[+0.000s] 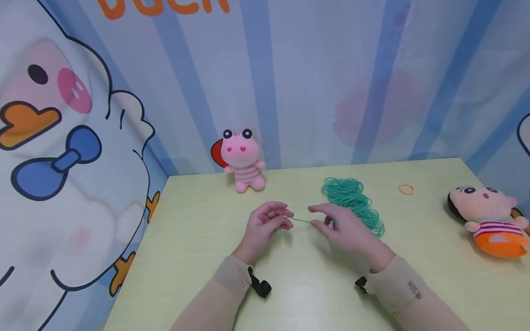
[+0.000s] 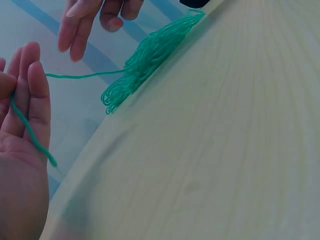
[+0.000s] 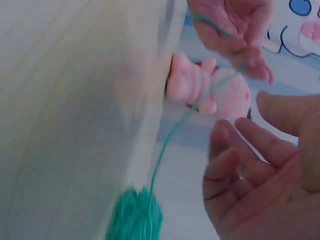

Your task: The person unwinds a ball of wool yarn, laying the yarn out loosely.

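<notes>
A green cord (image 2: 85,76) runs from my left hand (image 1: 262,228) to a looped bundle of green cord (image 1: 345,193) on the table. Thumb and fingers of the left hand pinch the cord close to its end, and a short tail lies across the palm in the left wrist view. My right hand (image 1: 347,232) is beside the cord, in front of the bundle. Its thumb and fingers are apart and hold nothing, as the right wrist view shows. In that view the cord (image 3: 172,132) passes to the left of the right hand's fingers.
A pink plush toy (image 1: 247,172) stands at the table's back edge. An orange ring (image 1: 406,189) lies at the back right, and another plush doll (image 1: 490,218) rests at the right edge. Behind the table (image 1: 186,266) hangs a striped blue cloth (image 1: 306,92).
</notes>
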{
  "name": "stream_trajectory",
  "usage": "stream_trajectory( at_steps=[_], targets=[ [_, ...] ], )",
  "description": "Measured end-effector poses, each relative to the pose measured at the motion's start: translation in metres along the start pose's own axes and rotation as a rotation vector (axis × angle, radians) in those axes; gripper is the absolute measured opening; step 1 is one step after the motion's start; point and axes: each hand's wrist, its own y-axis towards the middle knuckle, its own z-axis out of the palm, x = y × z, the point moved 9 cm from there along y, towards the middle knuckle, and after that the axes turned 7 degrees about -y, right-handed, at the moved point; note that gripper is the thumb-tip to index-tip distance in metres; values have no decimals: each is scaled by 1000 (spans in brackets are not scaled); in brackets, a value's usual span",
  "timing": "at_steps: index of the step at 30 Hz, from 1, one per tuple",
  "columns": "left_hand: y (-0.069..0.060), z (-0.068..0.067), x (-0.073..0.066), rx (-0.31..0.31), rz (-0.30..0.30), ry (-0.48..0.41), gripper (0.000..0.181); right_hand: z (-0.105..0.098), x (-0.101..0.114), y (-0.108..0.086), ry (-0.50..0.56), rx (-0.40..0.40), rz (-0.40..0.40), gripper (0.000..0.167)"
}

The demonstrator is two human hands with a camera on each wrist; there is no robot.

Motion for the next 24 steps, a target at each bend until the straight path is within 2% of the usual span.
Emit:
stream_trajectory(
  at_steps=[2, 4, 8, 12, 19, 24],
  targets=[
    [0, 0, 0, 4, 4, 0, 28, 18, 7, 7, 28, 90, 7, 47],
    [0, 0, 1, 8, 8, -1, 29, 31, 9, 12, 24, 140, 31, 47],
    [0, 3, 3, 20, 18, -6, 30, 35, 0, 12, -30, 130, 95, 32],
    [0, 4, 5, 6, 10, -13, 31, 18, -10, 4, -36, 78, 128, 21],
    [2, 4, 4, 5, 3, -10, 26, -21, -21, -11, -5, 22, 141, 20],
    [2, 3, 6, 11, 3, -11, 27, -47, -35, -23, -30, -37, 171, 21]
  ],
)
